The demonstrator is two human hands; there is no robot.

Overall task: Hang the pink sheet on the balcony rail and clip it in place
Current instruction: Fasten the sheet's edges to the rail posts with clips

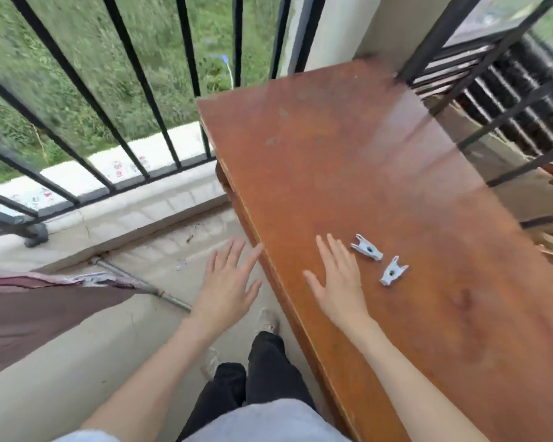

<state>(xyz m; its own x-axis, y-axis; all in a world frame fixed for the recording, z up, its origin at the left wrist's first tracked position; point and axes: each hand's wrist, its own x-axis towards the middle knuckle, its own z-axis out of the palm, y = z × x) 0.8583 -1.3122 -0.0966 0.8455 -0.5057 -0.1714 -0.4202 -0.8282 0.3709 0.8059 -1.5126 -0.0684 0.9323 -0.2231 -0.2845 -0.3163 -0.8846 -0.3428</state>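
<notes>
Two pale blue clips (366,247) (393,271) lie on the brown wooden table (364,148), just right of my right hand (336,282). That hand hovers over the table with fingers spread, holding nothing. My left hand (229,283) is open too, stretched out over the floor beside the table's left edge. The pink sheet (35,314) hangs at the far left, its patterned edge in view, apart from both hands. The black balcony rail (115,100) runs across the upper left.
A concrete ledge (125,215) runs under the rail bars, with grass far below. A thin metal pipe (147,287) lies on the floor near the sheet. More black bars (508,100) and stacked wood stand right of the table. My legs and shoes are below.
</notes>
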